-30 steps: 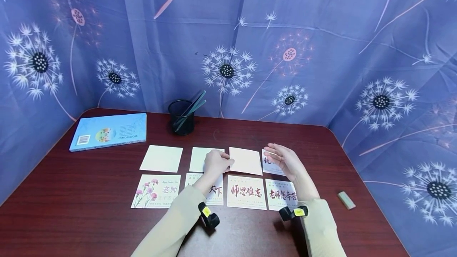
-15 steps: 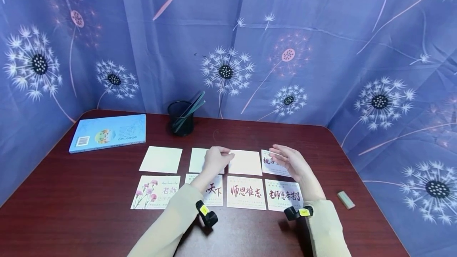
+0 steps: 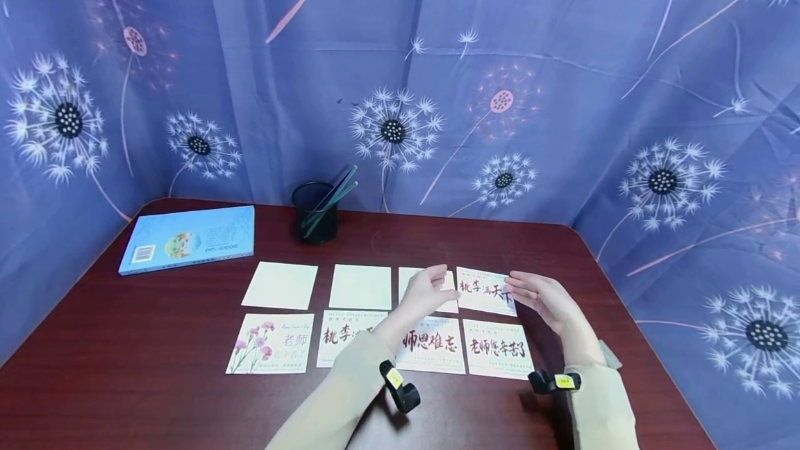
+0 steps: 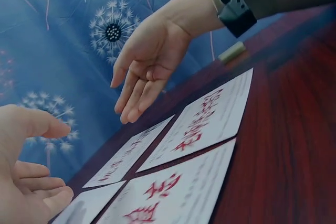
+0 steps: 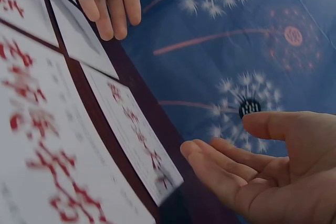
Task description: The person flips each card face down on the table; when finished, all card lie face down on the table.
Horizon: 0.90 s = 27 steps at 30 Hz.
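Observation:
Cards lie flat in two rows. In the back row are a blank card (image 3: 280,285), a second blank card (image 3: 360,287), a third blank card (image 3: 448,306) partly covered by my left hand (image 3: 426,294), and a card with dark red lettering (image 3: 487,290). My left hand hovers over the third card, fingers extended, holding nothing. My right hand (image 3: 550,299) is raised at the lettered card's right end, palm inward and fingers loosely straight. The front row has a pink-flower card (image 3: 269,344) and several lettered cards (image 3: 498,348), two partly behind my left forearm.
At the back left lies a blue book (image 3: 187,238). A black mesh pen holder (image 3: 317,214) with pens stands by the curtain (image 3: 387,33). A small pale block (image 4: 232,52) lies right of the cards, mostly behind my right wrist in the head view.
My left hand has left the third blank card's left edge and moved right over it. My right hand has shifted right, uncovering the back-row lettered card.

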Available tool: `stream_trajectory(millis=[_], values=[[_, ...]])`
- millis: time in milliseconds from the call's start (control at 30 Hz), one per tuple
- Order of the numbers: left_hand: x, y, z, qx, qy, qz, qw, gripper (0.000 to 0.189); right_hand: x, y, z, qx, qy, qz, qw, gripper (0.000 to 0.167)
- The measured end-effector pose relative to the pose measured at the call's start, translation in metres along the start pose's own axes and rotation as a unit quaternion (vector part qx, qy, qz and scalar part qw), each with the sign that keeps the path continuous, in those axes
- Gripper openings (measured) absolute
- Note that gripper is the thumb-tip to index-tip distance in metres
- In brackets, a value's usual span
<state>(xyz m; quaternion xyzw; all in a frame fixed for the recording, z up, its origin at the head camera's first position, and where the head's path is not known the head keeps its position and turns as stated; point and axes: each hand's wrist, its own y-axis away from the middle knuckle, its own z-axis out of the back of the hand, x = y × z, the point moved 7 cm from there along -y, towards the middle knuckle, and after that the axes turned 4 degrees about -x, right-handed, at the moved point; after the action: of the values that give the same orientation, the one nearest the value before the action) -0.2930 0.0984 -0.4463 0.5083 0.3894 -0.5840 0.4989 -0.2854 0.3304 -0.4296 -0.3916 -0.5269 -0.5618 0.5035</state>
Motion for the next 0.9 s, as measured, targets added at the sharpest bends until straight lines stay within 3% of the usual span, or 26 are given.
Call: stream_trajectory(millis=[167, 333, 567, 900], values=[[0.004, 0.001, -0.022, 0.053, 0.037, 0.013, 0.9978, 0.078, -0.01, 0.006, 0.013, -0.004, 0.002, -0.021, 0.9998, 0.058], [0.005, -0.001, -0.031, 0.089, 0.037, 0.011, 0.9953, 0.087, -0.014, 0.004, 0.016, 0.0, 0.018, -0.026, 0.9995, 0.058], [0.008, -0.006, -0.035, 0.091, 0.038, 0.022, 0.9948, 0.086, -0.018, 0.0, 0.017, 0.001, 0.042, -0.031, 0.9986, 0.058], [0.006, -0.002, -0.04, 0.109, 0.041, 0.032, 0.9927, 0.086, -0.02, 0.002, 0.016, 0.007, 0.047, -0.038, 0.9982, 0.056]])
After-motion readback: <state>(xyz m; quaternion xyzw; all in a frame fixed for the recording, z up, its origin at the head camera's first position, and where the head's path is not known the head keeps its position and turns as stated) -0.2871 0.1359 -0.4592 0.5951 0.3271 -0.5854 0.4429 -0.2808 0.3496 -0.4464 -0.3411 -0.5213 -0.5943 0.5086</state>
